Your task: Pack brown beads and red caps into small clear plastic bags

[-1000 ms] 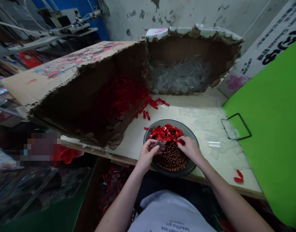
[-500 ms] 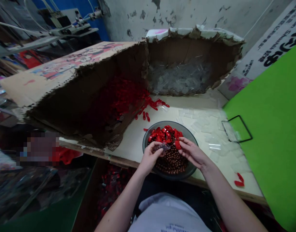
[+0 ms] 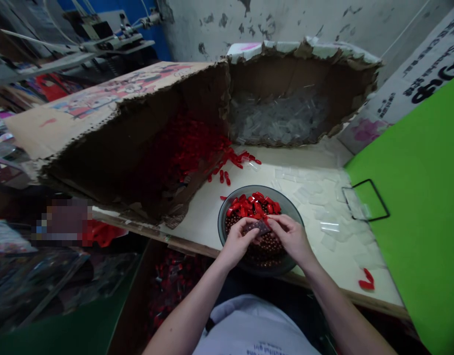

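Observation:
My left hand is closed on a small clear plastic sleeve, through which dark beads seem to show. At the sleeve's right end, my right hand pinches a small red plastic cap, mostly covered by the fingers. Whether the cap is pushed onto the sleeve I cannot tell. Both hands are over a grey bowl. In it, brown round beads fill the near part, and a heap of red plastic caps lies at the far side.
A torn cardboard box at left spills red pieces onto the white table. Another box behind holds clear plastic sleeves. Loose clear sleeves lie right of the bowl, before a green panel with a black handle.
My right hand has moved left with the red cap, bringing it against the end of the clear sleeve. My left hand has shifted slightly right, and the sleeve now meets the right fingers.

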### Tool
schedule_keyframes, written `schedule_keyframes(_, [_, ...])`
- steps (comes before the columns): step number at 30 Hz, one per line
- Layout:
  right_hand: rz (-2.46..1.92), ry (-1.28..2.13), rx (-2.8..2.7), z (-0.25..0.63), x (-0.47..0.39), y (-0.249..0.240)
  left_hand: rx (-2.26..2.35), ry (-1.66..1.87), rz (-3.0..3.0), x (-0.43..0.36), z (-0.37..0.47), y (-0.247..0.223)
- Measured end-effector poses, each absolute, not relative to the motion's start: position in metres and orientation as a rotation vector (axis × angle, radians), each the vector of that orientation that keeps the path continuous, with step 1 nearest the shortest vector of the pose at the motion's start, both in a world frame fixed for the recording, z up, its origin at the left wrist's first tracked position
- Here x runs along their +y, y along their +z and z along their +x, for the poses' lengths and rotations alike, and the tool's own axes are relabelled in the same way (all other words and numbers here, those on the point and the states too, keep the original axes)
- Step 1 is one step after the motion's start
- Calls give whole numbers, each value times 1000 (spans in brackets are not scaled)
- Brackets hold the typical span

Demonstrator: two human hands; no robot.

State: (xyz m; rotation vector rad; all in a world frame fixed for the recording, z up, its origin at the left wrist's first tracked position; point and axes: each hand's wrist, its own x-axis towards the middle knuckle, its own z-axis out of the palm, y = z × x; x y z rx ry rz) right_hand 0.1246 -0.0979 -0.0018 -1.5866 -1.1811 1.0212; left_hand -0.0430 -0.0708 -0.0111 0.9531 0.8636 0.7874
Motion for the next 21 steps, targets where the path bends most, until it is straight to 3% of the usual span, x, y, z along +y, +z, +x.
schedule_keyframes(4, [-1610, 1022, -1129, 125, -99, -5, 893, 777, 1039, -72, -40, -8])
schedule_keyframes(13, [-1428, 1370, -620, 118, -100, 1, 987, 772, 1374, -78, -41, 4])
schedule_keyframes(21, [-1476, 1232, -737, 117, -105, 3, 960, 769, 1567, -76, -45, 17])
